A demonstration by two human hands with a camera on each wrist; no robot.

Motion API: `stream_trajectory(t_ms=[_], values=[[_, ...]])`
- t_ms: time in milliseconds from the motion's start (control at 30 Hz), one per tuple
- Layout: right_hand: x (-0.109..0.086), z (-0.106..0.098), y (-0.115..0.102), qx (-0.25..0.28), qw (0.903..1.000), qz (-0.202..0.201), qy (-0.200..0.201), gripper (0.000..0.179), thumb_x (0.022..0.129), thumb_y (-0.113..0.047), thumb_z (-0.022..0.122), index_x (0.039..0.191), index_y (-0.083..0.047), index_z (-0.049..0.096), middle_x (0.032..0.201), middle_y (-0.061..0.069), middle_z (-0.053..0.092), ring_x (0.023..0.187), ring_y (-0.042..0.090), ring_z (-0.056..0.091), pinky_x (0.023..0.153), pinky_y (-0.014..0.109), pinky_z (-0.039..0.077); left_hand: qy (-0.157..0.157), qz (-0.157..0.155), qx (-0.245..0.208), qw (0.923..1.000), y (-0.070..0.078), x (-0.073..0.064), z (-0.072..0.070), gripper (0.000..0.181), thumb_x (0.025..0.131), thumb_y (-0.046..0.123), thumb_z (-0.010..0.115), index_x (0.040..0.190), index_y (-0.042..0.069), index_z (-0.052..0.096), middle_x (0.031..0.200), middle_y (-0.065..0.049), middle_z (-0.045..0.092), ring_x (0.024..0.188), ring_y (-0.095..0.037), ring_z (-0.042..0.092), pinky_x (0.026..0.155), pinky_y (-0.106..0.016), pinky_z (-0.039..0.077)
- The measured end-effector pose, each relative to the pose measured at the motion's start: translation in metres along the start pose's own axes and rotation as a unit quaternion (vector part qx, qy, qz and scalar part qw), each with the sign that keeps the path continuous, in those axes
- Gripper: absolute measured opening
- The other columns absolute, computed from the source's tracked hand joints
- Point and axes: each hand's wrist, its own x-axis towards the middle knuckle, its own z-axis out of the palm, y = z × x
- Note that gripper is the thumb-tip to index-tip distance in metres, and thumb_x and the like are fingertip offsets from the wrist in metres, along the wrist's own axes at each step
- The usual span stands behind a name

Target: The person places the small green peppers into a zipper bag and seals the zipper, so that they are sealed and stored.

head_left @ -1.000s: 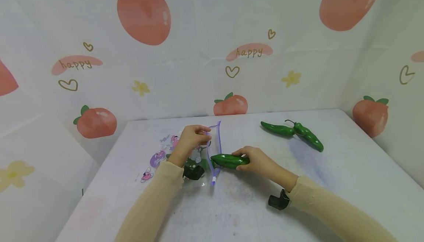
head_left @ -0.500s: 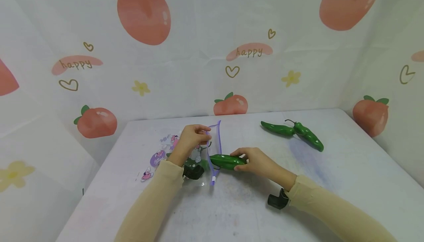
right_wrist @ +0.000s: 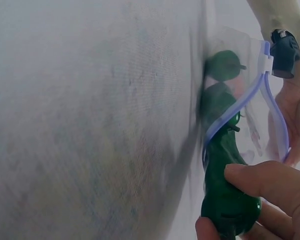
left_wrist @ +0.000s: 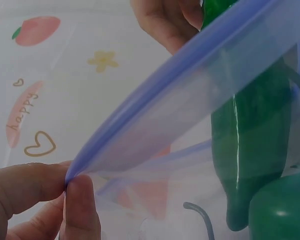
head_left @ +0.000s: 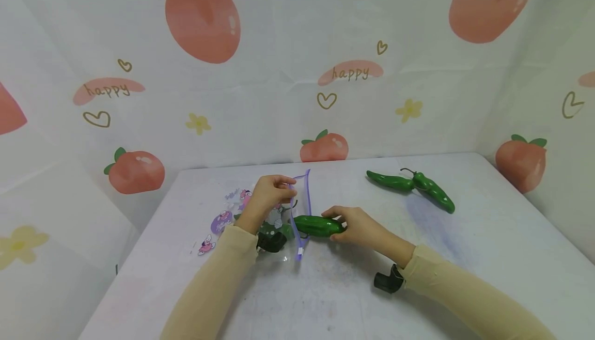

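Observation:
My left hand [head_left: 269, 195] pinches the purple zip edge of a clear zip bag [head_left: 308, 190], holding its mouth apart. My right hand [head_left: 358, 227] grips the stem end of a long green chili pepper [head_left: 317, 226] between thumb and fingers. Its narrow tip points left, inside the bag's mouth; through the film in the left wrist view the pepper [left_wrist: 250, 135] shows well past the edge. Other green peppers [right_wrist: 224, 65] lie within the bag, partly hidden by my left arm in the head view. A white slider sits at the near end of the zip.
Two more green chili peppers, one lying leftward [head_left: 389, 181] and one slanting right [head_left: 434, 193], rest at the back right of the white table [head_left: 325, 298]. A cloth backdrop [head_left: 279, 61] with peach prints rises behind and beside the table.
My right hand has moved slightly left, pushing the pepper a bit deeper into the bag's mouth. The left hand keeps its pinch in the same place.

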Motion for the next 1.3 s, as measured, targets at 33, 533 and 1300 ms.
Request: stream_trajectory(t_ms=[33, 533, 1300], values=[[0.0000, 0.0003, -0.0001, 0.000, 1.0000, 0.001, 0.000, 0.047, 0.080, -0.007, 0.078, 0.124, -0.009, 0.061, 0.120, 0.009, 0.065, 0.103, 0.024, 0.063, 0.078, 0.031, 0.057, 0.000, -0.001, 0.000, 1.0000, 0.0002, -0.0005, 0.0002, 0.027, 0.085, 0.003, 0.072, 0.111, -0.001, 0.069, 0.080, -0.003, 0.060, 0.092, -0.035, 0.070, 0.064, -0.023, 0.054], [0.0021, 0.0019, 0.0006, 0.008, 0.9993, -0.035, 0.008, 0.050, 0.077, -0.003, 0.079, 0.124, -0.004, 0.063, 0.115, 0.012, 0.062, 0.096, 0.022, 0.063, 0.078, 0.028, 0.058, 0.000, 0.000, 0.010, 1.0000, -0.0001, -0.0014, -0.0014, 0.027, 0.086, 0.005, 0.071, 0.111, 0.000, 0.069, 0.082, -0.004, 0.061, 0.092, -0.034, 0.070, 0.059, -0.024, 0.050], [0.0056, 0.0028, 0.0005, 0.037, 0.9986, -0.033, 0.018, 0.039, 0.079, -0.002, 0.077, 0.114, -0.004, 0.062, 0.114, 0.010, 0.066, 0.103, 0.026, 0.066, 0.083, 0.034, 0.057, 0.003, -0.006, 0.013, 0.9999, -0.0014, 0.0016, -0.0014, 0.026, 0.084, 0.006, 0.073, 0.110, 0.004, 0.070, 0.082, -0.004, 0.063, 0.090, -0.034, 0.070, 0.055, -0.022, 0.046]])
